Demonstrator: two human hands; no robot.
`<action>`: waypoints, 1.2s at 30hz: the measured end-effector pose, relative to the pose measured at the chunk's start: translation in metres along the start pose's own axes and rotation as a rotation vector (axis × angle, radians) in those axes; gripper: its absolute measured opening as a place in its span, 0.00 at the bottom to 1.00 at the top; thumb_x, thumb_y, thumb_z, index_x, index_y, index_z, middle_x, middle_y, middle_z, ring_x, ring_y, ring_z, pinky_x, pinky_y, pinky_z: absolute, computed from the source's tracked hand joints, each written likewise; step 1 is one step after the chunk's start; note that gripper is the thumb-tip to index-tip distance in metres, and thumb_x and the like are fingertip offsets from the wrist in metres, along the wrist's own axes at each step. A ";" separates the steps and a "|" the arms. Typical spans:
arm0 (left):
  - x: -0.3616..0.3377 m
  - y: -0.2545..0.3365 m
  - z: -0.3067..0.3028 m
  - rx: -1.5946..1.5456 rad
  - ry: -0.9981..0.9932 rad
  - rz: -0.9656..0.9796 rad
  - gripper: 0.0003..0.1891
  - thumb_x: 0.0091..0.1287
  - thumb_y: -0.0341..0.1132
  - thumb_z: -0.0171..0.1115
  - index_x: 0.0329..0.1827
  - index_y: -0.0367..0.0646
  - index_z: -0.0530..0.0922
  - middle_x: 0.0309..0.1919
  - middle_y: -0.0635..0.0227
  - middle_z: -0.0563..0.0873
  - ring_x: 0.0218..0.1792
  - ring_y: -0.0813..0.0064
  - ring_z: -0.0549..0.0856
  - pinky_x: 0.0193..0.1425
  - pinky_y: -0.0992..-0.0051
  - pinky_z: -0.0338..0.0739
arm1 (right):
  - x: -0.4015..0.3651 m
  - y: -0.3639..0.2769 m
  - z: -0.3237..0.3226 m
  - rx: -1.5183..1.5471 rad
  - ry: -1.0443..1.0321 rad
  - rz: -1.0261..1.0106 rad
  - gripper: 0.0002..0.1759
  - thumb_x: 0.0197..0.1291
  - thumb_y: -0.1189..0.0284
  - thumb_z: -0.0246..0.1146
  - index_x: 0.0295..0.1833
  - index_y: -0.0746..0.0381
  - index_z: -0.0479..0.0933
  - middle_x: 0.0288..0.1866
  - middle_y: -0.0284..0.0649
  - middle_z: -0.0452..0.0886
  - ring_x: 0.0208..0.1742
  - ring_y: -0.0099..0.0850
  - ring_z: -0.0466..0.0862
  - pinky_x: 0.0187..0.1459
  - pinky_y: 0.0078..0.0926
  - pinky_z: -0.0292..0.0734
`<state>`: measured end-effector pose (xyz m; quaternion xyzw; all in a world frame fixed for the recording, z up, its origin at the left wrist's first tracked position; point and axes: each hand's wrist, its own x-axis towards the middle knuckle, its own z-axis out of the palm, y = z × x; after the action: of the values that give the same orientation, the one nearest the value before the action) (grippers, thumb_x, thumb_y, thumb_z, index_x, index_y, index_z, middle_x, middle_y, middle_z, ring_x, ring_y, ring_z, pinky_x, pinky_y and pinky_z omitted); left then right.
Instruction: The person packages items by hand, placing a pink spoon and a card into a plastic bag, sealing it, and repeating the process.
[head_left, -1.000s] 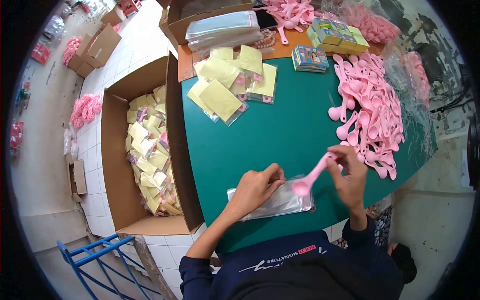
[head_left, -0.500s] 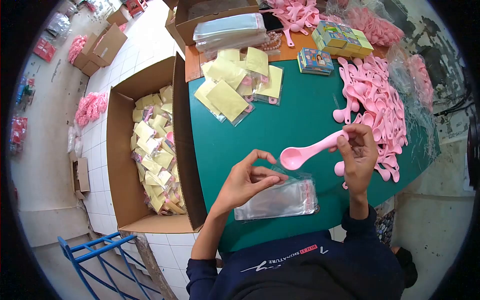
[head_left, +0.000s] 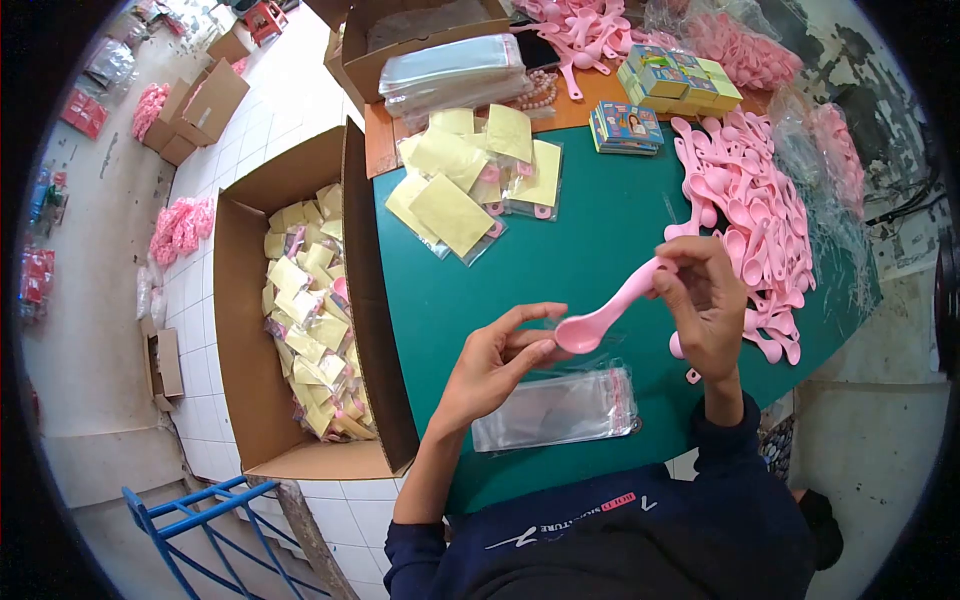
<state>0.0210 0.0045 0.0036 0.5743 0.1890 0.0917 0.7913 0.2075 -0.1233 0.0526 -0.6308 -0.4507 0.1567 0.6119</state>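
My right hand [head_left: 708, 305] pinches a pink plastic measuring spoon [head_left: 620, 305] by the end of its handle, the bowl tilted down to the left. My left hand [head_left: 500, 362] has its thumb and fingers closed on a thin clear plastic bag [head_left: 603, 343], which is hard to see against the green table. The spoon's bowl is right at the left fingertips and overlaps the bag. Below the hands lies a stack of clear plastic bags [head_left: 550, 412] with a printed strip at its right end.
Many pink spoons [head_left: 750, 200] are heaped on the right of the green table [head_left: 590, 220]. Packed bags with yellow cards [head_left: 450, 215] lie at the back left. Small card stacks [head_left: 628, 128] stand behind. A cardboard box [head_left: 395, 400] of packed bags is left of the table.
My right hand has moved slightly left, bringing the spoon's bowl lower and closer to my left fingertips. The spoon's handle now tilts more steeply.
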 end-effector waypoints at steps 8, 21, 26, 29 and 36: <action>0.014 0.011 0.008 -0.078 0.052 0.095 0.20 0.70 0.29 0.55 0.64 0.37 0.68 0.47 0.57 0.84 0.50 0.77 0.81 0.53 0.77 0.76 | 0.009 -0.001 0.009 -0.092 -0.217 0.037 0.12 0.57 0.79 0.65 0.46 0.68 0.74 0.34 0.38 0.80 0.37 0.23 0.83 0.41 0.20 0.79; 0.011 0.013 0.004 -0.134 0.067 0.184 0.15 0.73 0.36 0.51 0.47 0.31 0.79 0.40 0.58 0.86 0.40 0.75 0.85 0.48 0.75 0.79 | 0.126 0.061 -0.015 -0.101 -0.553 -0.288 0.18 0.63 0.60 0.57 0.38 0.65 0.81 0.47 0.45 0.80 0.45 0.36 0.81 0.47 0.33 0.76; 0.006 0.004 -0.007 -0.058 0.028 0.544 0.10 0.68 0.29 0.58 0.44 0.30 0.80 0.36 0.56 0.87 0.33 0.72 0.87 0.46 0.71 0.82 | 0.205 0.232 -0.096 -1.113 -0.022 0.097 0.26 0.60 0.54 0.58 0.38 0.70 0.79 0.32 0.54 0.82 0.36 0.52 0.82 0.41 0.39 0.77; 0.008 0.009 -0.005 -0.127 0.019 0.683 0.08 0.68 0.30 0.58 0.39 0.31 0.79 0.33 0.55 0.87 0.33 0.68 0.88 0.50 0.62 0.81 | 0.192 0.181 -0.058 -1.240 0.158 0.212 0.18 0.59 0.62 0.59 0.38 0.70 0.79 0.35 0.55 0.80 0.43 0.52 0.82 0.40 0.46 0.77; -0.002 0.024 -0.002 -0.019 0.209 0.278 0.08 0.70 0.27 0.52 0.45 0.31 0.76 0.38 0.53 0.86 0.40 0.65 0.87 0.41 0.70 0.85 | 0.160 0.111 -0.045 -0.476 -0.041 0.058 0.11 0.60 0.71 0.60 0.42 0.69 0.77 0.33 0.44 0.81 0.24 0.31 0.80 0.26 0.27 0.76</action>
<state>0.0201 0.0128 0.0258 0.5747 0.1882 0.2610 0.7525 0.3703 -0.0126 0.0172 -0.7665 -0.4690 0.0762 0.4321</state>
